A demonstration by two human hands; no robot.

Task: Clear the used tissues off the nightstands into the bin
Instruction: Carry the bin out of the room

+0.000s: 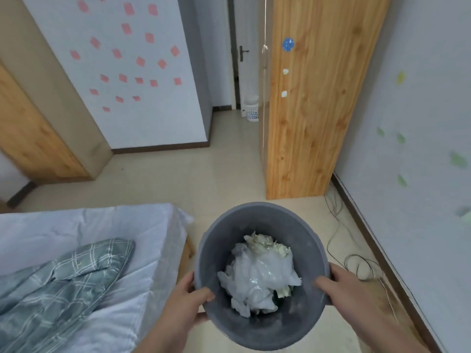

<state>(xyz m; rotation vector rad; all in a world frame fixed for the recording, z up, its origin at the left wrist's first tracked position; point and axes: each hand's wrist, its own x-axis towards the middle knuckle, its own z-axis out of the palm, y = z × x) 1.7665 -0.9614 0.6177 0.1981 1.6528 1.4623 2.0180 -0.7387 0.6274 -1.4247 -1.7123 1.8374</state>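
Note:
A round grey bin point(229, 235) is held in front of me above the floor, seen from above. Inside it lies a heap of crumpled white tissues point(257, 273) with some yellowish paper at the far side. My left hand point(191, 296) grips the bin's near left rim, thumb inside. My right hand point(339, 284) grips the near right rim, thumb over the edge. No nightstand is in view.
A bed point(76, 225) with a white sheet and a green checked blanket point(63, 276) is at the lower left. A tall wooden wardrobe point(318, 98) stands ahead on the right. Cables point(356, 263) lie on the floor by the right wall. A small white basket point(252, 114) stands by the far door.

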